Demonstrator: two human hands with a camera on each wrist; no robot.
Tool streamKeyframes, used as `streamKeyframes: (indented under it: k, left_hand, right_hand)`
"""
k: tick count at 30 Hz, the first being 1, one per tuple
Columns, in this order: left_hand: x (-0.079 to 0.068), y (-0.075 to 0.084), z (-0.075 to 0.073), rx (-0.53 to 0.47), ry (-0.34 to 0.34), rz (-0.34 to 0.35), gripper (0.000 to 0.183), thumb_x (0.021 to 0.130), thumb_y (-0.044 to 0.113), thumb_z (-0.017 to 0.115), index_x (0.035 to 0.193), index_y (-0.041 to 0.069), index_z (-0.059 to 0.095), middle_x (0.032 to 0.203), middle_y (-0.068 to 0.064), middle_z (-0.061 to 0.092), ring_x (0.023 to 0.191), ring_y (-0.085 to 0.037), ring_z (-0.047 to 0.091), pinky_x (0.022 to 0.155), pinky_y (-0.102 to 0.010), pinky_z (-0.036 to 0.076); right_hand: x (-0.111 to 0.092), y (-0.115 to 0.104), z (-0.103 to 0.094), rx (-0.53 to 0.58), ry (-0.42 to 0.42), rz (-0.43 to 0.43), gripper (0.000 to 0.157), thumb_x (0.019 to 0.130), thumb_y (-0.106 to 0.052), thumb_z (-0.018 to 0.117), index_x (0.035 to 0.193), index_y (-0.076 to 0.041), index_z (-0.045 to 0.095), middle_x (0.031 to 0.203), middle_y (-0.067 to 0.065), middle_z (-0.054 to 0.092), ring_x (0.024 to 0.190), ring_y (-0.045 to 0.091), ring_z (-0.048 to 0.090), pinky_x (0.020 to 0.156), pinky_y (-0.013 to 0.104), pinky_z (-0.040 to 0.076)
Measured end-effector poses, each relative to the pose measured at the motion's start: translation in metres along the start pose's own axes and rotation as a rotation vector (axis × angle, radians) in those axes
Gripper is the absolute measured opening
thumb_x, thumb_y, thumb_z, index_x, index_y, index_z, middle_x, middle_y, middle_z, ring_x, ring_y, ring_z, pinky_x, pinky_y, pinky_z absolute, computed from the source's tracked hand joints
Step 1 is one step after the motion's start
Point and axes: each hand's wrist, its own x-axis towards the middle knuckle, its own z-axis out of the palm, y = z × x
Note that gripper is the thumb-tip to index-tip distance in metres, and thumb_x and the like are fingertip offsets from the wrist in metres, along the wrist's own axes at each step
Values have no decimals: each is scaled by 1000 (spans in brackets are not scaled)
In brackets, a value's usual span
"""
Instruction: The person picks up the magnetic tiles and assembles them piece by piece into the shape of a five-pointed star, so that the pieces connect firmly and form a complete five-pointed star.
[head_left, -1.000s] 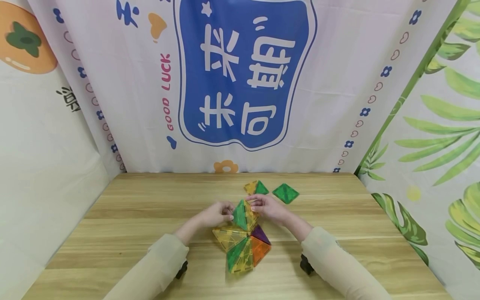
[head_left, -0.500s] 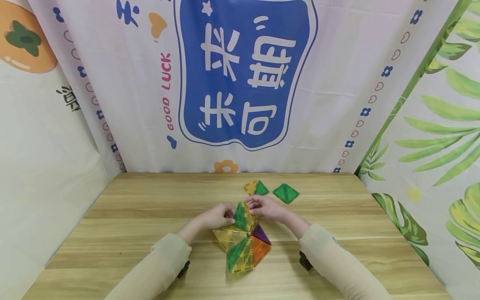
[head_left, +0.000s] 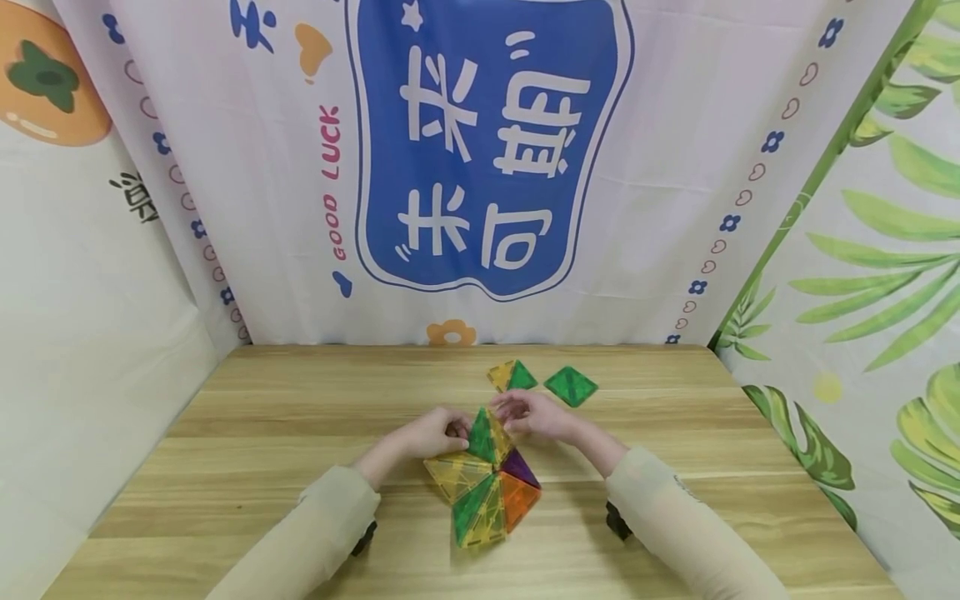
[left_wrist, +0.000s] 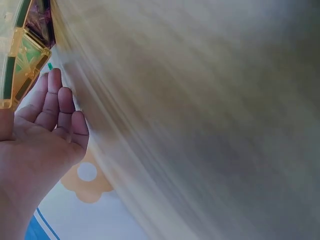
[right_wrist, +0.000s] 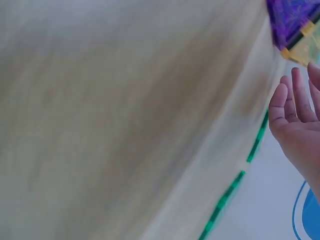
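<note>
A cluster of translucent magnetic tiles [head_left: 480, 496] sits at the middle of the table, with triangles in green, yellow, orange and purple. My left hand [head_left: 433, 433] is at its upper left side, thumb and curled fingers pinching the left edge near the green triangle [head_left: 481, 435]. In the left wrist view, a yellow-framed tile [left_wrist: 31, 57] partly covers the thumb and index finger. My right hand [head_left: 542, 416] is beside the yellow triangle [head_left: 498, 437], its fingers loosely bent. The right wrist view shows these fingers [right_wrist: 300, 95] just below the purple tile [right_wrist: 292, 20], holding nothing.
Behind my right hand lie a yellow and green tile pair [head_left: 513, 376] and a green diamond pair [head_left: 572, 386]. The wooden table [head_left: 300, 392] ends at a printed cloth backdrop [head_left: 660, 250].
The raised green and yellow triangles have tipped lower into the cluster. My right fingers have come slightly away from the yellow triangle; my left hand has stayed almost in place.
</note>
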Motion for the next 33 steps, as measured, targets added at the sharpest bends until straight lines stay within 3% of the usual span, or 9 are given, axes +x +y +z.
streamKeyframes:
  k: [6, 12, 18, 23, 33]
  left_hand:
    - [-1, -1, -2, -23, 11, 16, 57, 90, 6, 63, 140, 2, 38, 108, -7, 60, 101, -20, 56, 89, -36, 48]
    - [-1, 1, -3, -27, 4, 76, 73, 85, -2, 65, 147, 10, 29, 110, -8, 58, 102, -22, 54, 92, -40, 46]
    - [1, 2, -4, 7, -6, 85, 70, 83, -3, 67, 144, 12, 36, 108, -5, 56, 102, -23, 54, 93, -40, 47]
    - [1, 1, -4, 3, -4, 84, 66, 83, -4, 66, 142, 10, 39, 105, -5, 56, 101, -23, 54, 93, -40, 47]
    - [-5, 0, -4, -3, 37, 86, 62, 82, -7, 66, 137, 6, 42, 100, -6, 56, 96, -24, 54, 88, -40, 48]
  right_hand:
    - [-8, -3, -20, -194, 77, -80, 39, 89, -3, 62, 127, -2, 54, 116, 17, 62, 103, 31, 59, 82, 35, 51]
    - [-17, 6, -42, -279, 210, -76, 39, 86, -1, 65, 124, 1, 56, 120, 17, 61, 109, 40, 55, 90, 51, 47]
    - [-24, 21, -59, -340, 300, -53, 42, 84, -1, 67, 124, 3, 56, 124, 21, 58, 115, 42, 52, 96, 55, 42]
    - [-28, 33, -70, -428, 325, -11, 46, 83, -5, 69, 126, 1, 55, 130, 21, 54, 123, 41, 46, 102, 56, 36]
    - [-33, 64, -88, -562, 268, 69, 75, 78, -24, 77, 139, 1, 41, 144, 29, 33, 131, 48, 30, 105, 62, 27]
